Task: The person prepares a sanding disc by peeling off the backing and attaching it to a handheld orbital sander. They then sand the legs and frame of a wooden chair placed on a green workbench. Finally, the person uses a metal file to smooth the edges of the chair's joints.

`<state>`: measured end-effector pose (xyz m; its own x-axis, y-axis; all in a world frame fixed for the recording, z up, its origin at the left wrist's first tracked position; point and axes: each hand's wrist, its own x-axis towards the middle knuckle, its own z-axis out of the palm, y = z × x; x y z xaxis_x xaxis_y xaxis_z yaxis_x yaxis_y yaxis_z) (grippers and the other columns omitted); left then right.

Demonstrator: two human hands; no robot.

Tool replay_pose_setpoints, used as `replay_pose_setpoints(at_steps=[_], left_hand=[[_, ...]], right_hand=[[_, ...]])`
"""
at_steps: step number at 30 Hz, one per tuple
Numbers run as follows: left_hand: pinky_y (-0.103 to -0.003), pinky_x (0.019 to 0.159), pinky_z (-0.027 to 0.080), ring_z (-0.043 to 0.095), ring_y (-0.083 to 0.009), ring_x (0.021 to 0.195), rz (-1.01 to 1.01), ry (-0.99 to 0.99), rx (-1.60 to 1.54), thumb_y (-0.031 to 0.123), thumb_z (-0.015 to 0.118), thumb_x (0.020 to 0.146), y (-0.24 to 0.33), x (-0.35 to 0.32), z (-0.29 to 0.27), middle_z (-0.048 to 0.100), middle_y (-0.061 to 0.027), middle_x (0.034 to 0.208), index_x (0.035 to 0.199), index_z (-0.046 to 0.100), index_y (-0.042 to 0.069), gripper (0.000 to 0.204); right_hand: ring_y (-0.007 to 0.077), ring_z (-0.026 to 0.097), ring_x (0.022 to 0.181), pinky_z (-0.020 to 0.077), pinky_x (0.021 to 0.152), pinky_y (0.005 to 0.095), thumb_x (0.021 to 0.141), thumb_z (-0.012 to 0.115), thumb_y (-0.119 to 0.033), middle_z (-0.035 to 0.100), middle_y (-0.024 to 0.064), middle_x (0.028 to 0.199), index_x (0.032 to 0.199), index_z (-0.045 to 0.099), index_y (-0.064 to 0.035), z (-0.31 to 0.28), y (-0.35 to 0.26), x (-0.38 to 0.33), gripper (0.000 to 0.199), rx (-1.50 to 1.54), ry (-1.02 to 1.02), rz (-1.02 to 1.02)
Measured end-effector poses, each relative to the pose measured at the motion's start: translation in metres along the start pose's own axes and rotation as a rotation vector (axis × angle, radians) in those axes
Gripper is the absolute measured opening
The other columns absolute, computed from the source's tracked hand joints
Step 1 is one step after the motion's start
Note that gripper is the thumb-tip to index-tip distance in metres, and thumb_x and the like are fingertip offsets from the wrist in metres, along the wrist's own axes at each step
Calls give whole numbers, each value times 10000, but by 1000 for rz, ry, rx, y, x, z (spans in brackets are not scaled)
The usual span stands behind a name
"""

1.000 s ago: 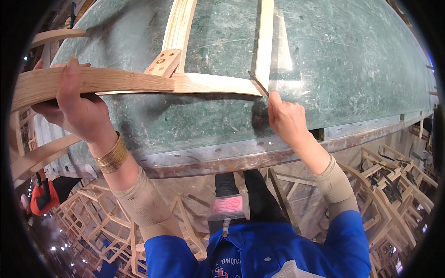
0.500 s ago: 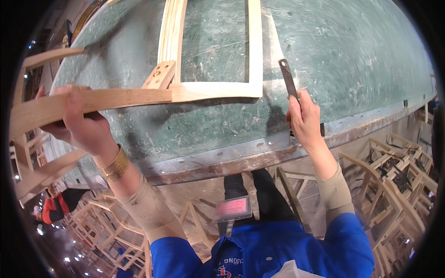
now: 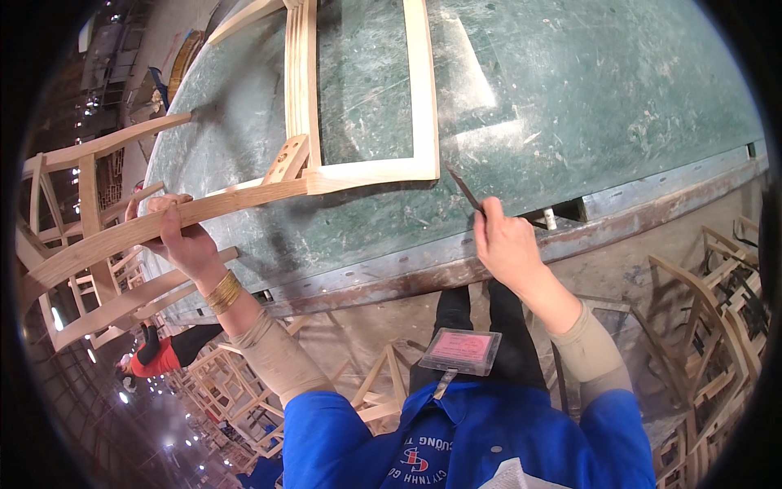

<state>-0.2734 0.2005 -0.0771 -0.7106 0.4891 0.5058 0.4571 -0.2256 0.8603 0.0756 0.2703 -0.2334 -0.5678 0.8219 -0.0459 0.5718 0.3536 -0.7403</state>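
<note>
A pale wooden chair frame (image 3: 375, 169) lies on the green tabletop (image 3: 603, 114), its curved leg (image 3: 252, 197) running out past the table's left side. My left hand (image 3: 189, 244) is closed around that leg, fingers over the top. A small corner block (image 3: 287, 159) with drilled holes sits in the angle between leg and rail. My right hand (image 3: 511, 244) grips a thin, flat dark metal tool (image 3: 464, 187) near the table's front edge. The tool's tip points toward the frame's near right corner, a little apart from it. Its lower end is hidden in my fist.
A metal strip (image 3: 391, 273) edges the table, with a gap holding a small white cylinder (image 3: 550, 218). More wooden frames stand at left (image 3: 96, 212), at lower left (image 3: 236, 391) and at right (image 3: 709, 342). A person in red (image 3: 159, 354) is beyond the table's left end.
My right hand has moved left and nearer to me, and the tool has tilted toward the frame's corner. My left hand still holds the leg. The whole view has shifted.
</note>
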Motion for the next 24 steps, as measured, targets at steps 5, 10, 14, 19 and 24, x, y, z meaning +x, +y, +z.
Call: replay_pose_setpoints(at_steps=[5, 10, 14, 19, 24], left_hand=[[-325, 715, 501, 543, -140, 745, -2, 22, 15, 15, 593, 725, 3, -2, 5, 500, -28, 800, 1250, 334, 80, 589], [-307, 692, 489, 524, -123, 709, 12, 8, 11, 7, 587, 726, 4, -4, 7, 480, -14, 771, 1258, 321, 66, 598], [-298, 673, 473, 500, -125, 685, 28, -39, -2, 23, 584, 723, -1, -3, 4, 466, -27, 753, 1265, 310, 55, 608], [-292, 661, 456, 474, -137, 679, 58, -48, 41, 52, 567, 722, -1, -3, 5, 450, -46, 740, 1261, 299, 44, 602], [-339, 759, 448, 496, -178, 793, 37, 16, 78, 72, 578, 753, 4, -6, 1, 479, -73, 848, 1244, 299, 27, 567]], right_hand=[[321, 590, 478, 462, 420, 414, 776, 496, -24, 542, 142, 508, 848, 415, -30, 11, -13, 24, 108, -99, -16, -158], [286, 606, 476, 480, 416, 369, 763, 505, -24, 561, 123, 534, 848, 430, -17, 19, -26, 34, 113, -214, -30, -185], [239, 611, 464, 478, 397, 331, 748, 529, -39, 545, 91, 530, 887, 459, 2, 23, -27, 35, 161, -323, -21, -200], [204, 610, 458, 469, 380, 305, 730, 555, -59, 535, 60, 526, 929, 478, 18, 23, -24, 38, 227, -342, -12, -219], [201, 614, 471, 468, 383, 299, 723, 567, -62, 551, 64, 552, 936, 485, 19, 25, -23, 39, 243, -312, -68, -230]])
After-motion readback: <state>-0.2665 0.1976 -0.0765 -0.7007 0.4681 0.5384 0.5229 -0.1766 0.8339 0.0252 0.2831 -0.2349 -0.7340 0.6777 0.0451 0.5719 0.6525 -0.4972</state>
